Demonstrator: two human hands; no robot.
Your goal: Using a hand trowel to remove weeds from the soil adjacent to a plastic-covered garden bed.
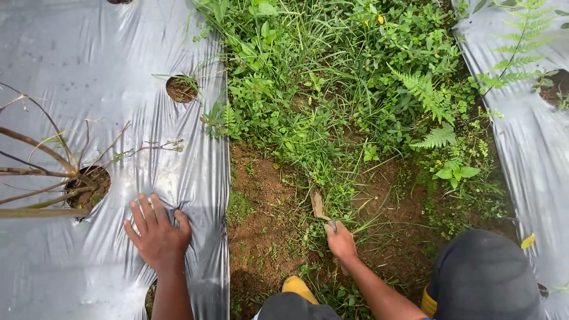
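Plastic sheet [89,71]: we see silver mulch film over the bed, with planting holes and a bare woody plant [53,172] at far left.
Left hand [157,234]: our open grip lies flat, fingers spread, pressing the sheet near its edge.
Right hand [341,240]: our grip is closed on a small tool [318,204]; its blade points up and slightly left, away from us, into the weeds [332,89].
Nearer hand: the right.
Ground: bare red soil [267,195] between two sheets.
Room: open ahead.
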